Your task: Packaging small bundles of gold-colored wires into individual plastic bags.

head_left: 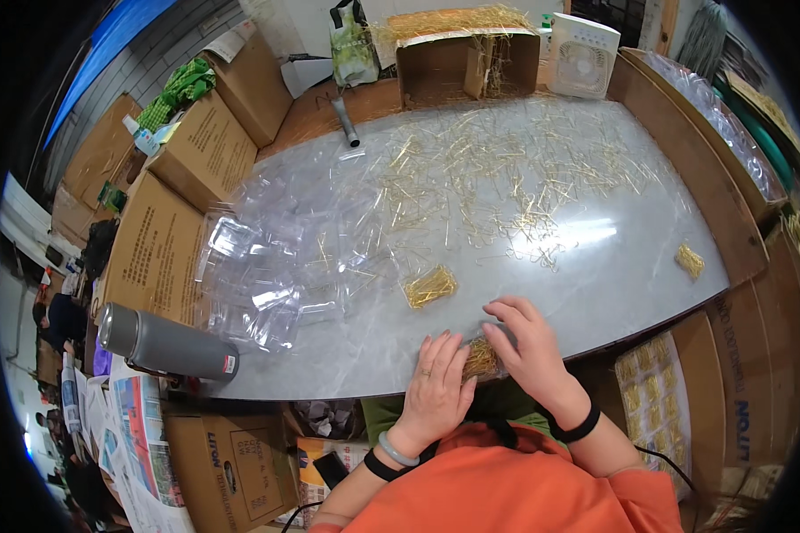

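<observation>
At the table's near edge, a small clear pack of gold wire hooks [480, 358] lies between my hands. My left hand [437, 380] rests against its left side, fingers close together and thumb at its near end. On its other side is my right hand [529, 349], fingers stretched and apart, its thumb by the pack's right edge. A second filled pack [430, 287] sits a little farther off, and a third filled pack [690, 260] lies by the right border. Loose gold wire hooks [524, 213] are scattered across the far half of the grey tabletop [596, 306].
Empty clear plastic trays [262, 293] pile up at the left. A grey flask [169, 342] lies along the left edge. Cardboard boxes [156, 253] wall that side; a cardboard strip [702, 178] borders the right. A white fan [583, 55] and open carton [427, 71] stand behind.
</observation>
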The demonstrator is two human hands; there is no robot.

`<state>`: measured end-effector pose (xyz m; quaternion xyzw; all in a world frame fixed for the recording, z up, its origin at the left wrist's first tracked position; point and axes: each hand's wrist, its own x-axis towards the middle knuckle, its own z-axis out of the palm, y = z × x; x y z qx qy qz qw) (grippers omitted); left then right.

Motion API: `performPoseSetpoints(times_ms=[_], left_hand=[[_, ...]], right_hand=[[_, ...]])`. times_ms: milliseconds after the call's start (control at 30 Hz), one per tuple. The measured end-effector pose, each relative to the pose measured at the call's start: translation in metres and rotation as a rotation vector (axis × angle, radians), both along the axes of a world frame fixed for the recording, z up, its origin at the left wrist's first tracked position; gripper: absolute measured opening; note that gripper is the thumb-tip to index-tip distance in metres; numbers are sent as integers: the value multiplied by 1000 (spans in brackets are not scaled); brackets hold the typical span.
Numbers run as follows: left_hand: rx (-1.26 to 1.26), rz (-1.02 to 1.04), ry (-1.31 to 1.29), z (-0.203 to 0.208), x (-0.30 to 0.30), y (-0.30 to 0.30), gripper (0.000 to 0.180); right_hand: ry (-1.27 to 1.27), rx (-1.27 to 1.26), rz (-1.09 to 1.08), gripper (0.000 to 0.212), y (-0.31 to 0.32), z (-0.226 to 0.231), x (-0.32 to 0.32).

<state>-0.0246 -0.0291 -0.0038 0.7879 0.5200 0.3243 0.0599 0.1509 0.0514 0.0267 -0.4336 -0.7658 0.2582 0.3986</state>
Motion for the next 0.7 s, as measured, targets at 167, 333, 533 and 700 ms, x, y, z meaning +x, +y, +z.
performPoseSetpoints(times_ms=[167, 333, 533, 700], left_hand=[[21, 8, -8, 1, 1, 0, 54], [24, 15, -25, -1, 1, 1, 56], [23, 25, -20, -3, 2, 0, 57], [-16, 9, -60, 0, -1, 1, 59]], right_hand=[[-109, 74, 53, 15, 6, -5, -13], [-43, 186, -43, 13, 2, 1, -16], [-65, 52, 88, 23, -11, -10, 6], [-93, 106, 203, 33, -19, 1, 14]])
